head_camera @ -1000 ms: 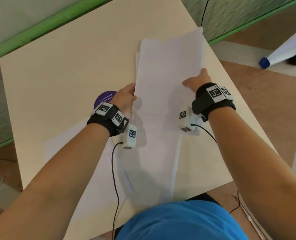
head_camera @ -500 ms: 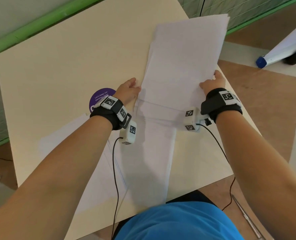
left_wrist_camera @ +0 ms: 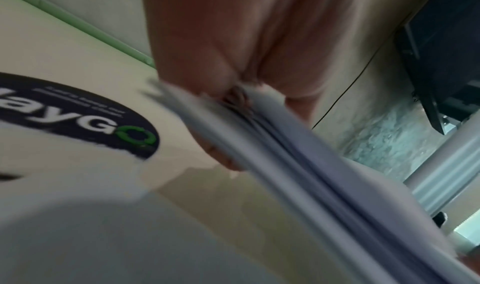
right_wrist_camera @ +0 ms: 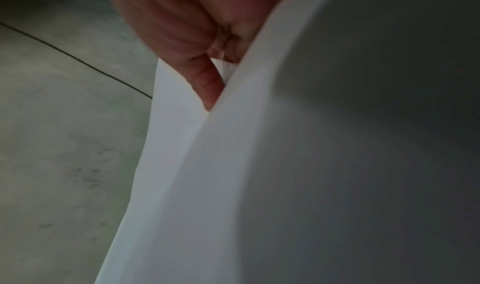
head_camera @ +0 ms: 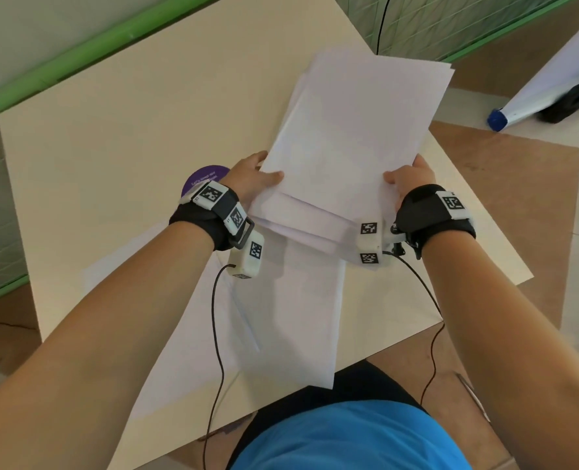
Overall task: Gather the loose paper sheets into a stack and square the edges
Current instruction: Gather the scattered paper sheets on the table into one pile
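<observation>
— Where is the stack [head_camera: 352, 137]?

— Lifted above the table [head_camera: 111, 130], edges fanned. Your left hand [head_camera: 250, 178] and right hand [head_camera: 408, 178] pinch its sides, likely for squaring.

— Anything left?

— Loose sheets [head_camera: 281, 320] lie beneath.

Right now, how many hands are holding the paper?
2. The left hand grips the paper stack at its left edge, and the right hand grips its right edge, both near the stack's closer end.

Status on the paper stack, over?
Left hand and right hand each grip a side of the stack, lifted off the table. Edges still fanned. More sheets lie loose below.
</observation>
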